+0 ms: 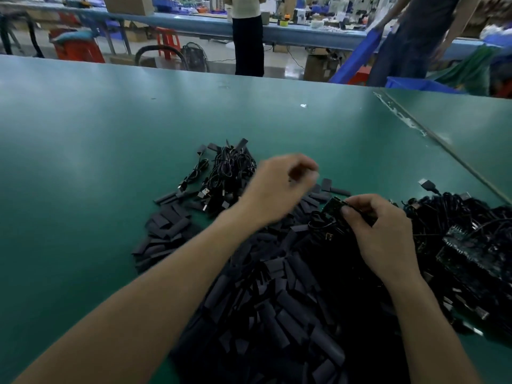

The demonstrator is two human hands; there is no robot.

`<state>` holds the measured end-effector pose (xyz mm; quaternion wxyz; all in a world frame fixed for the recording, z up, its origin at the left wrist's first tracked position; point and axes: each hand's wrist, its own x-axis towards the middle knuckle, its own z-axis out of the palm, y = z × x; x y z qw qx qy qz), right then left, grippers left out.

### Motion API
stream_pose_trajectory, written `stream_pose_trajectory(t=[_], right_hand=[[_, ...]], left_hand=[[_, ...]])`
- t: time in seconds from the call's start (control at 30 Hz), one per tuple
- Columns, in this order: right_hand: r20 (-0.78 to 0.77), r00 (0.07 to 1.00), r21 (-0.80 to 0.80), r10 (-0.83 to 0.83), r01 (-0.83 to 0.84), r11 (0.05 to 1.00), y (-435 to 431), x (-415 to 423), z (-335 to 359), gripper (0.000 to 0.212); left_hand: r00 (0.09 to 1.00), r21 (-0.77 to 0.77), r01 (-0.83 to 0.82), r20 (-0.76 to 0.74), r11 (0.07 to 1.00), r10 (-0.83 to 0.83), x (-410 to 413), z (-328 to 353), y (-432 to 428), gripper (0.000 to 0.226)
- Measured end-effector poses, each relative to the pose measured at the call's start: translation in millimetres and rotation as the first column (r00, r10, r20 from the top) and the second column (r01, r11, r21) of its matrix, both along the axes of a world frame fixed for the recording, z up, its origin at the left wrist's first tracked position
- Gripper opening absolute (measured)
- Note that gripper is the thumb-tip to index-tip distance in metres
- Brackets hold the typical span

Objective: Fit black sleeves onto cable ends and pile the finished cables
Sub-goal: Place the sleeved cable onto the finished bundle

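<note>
A big heap of loose black sleeves covers the near middle of the green table. My right hand pinches a cable end with a small green circuit board above the heap. My left hand hovers blurred over the far edge of the sleeves, fingers curled; whether it holds anything I cannot tell. Beyond it lies a small pile of sleeved cables. A tangle of bare cables and boards lies at the right.
A seam runs diagonally across the table's right side. Two people stand behind the far edge, one in the middle, one at the right. A blue bin sits at the back right.
</note>
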<state>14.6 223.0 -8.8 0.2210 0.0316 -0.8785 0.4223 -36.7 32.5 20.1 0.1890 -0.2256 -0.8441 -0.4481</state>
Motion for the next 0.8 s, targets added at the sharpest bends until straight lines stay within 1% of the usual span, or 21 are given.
stream_pose_trajectory(t=[0.03,0.1,0.2,0.27,0.33,0.43,0.6,0.7,0.8], right_hand=[[0.002,1.000,-0.012,0.017,-0.016,1.000,1,-1,0,0.025],[0.007,0.999,-0.035,0.050,-0.049,0.998,3,-3,-1,0.023],[0.014,0.994,-0.057,0.105,-0.104,0.993,6,-5,-3,0.020],[0.017,0.989,-0.061,0.146,-0.145,0.988,6,-7,-5,0.018],[0.032,0.983,-0.067,0.178,-0.176,0.982,7,-8,-6,0.015],[0.070,0.971,-0.081,0.229,-0.224,0.971,8,-10,-8,0.015],[0.089,0.945,-0.066,0.316,-0.311,0.948,9,-11,-6,0.021],[0.088,0.932,-0.070,0.350,-0.345,0.936,11,-12,-5,0.022],[0.119,0.920,-0.094,0.374,-0.365,0.926,12,-13,-4,0.020]], left_hand=[[0.992,0.038,0.102,0.072,0.994,-0.105,6,-5,10,0.016],[0.956,0.084,0.195,0.205,0.977,-0.208,14,-18,24,0.018],[0.921,0.213,0.173,0.311,0.961,-0.235,13,-37,28,0.013],[0.902,0.305,0.151,0.347,0.940,-0.257,12,-43,25,0.015],[0.882,0.344,0.159,0.372,0.926,-0.289,13,-46,24,0.017],[0.853,0.374,0.171,0.408,0.912,-0.327,15,-46,25,0.018],[0.806,0.431,0.158,0.463,0.888,-0.368,16,-44,20,0.019],[0.780,0.464,0.156,0.483,0.872,-0.397,16,-43,19,0.020],[0.760,0.484,0.165,0.493,0.860,-0.423,17,-42,18,0.019]])
